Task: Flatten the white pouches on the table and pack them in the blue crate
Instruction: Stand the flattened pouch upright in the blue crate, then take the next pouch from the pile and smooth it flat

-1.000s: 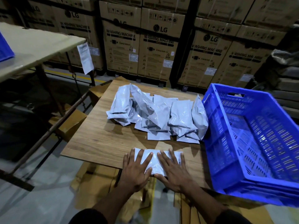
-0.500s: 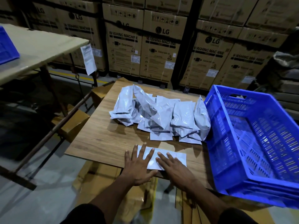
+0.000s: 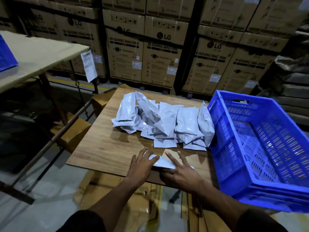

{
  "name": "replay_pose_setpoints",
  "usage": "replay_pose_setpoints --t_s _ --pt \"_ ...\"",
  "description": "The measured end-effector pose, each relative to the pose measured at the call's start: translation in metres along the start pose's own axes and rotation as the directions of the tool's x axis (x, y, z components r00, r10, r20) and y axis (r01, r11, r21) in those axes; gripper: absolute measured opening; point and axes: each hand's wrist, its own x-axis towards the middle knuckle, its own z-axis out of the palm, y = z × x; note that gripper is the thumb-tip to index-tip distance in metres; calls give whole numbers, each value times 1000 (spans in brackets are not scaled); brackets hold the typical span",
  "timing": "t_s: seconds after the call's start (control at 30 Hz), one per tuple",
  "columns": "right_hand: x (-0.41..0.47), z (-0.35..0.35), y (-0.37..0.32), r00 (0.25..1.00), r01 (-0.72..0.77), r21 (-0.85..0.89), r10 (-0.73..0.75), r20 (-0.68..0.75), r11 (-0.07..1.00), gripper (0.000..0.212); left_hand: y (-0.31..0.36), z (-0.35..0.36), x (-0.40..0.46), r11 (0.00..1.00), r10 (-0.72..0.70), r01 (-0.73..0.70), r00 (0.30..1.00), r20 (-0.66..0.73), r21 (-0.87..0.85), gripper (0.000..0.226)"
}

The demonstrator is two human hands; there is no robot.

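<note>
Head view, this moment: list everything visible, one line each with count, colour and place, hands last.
Pouch: one, white, near table edge, under both hands.
Pouch pile: many, white, exact count unclear, table's far half.
Table: one, wood-grain, centre.
Crate: one, blue, no pouches visible inside, right of the pile.
Cartons: many, brown, stacked behind.
Second table: one, beige, left, paper sheet hanging off it.
Left hand: fingers flat on the pouch.
Right hand: fingers spread, pressing the pouch.
</note>
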Motion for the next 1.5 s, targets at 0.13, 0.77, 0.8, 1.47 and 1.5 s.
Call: replay_pose_setpoints --t_s 0.13,0.77,0.8,1.47,1.5 --pt "4 -14 17 996 -81 195 85 -10 977 37 2 7 -1 958 -118 64 976 -181 -278 85" --pt "-127 -126 178 528 -462 500 680 -509 733 31 104 38 41 994 -43 31 992 121 101 56" --pt "-132 -129 185 513 -468 501 685 -517 728 30 104 39 42 994 -50 37 991 128 99 58" --pt "-192 46 229 671 -741 376 634 385 557 37 155 42 72 991 -105 81 966 237 109 55" --pt "-188 46 228 684 -729 388 624 377 564 31 156 41 72 990 -109 84 964 244 112 55"
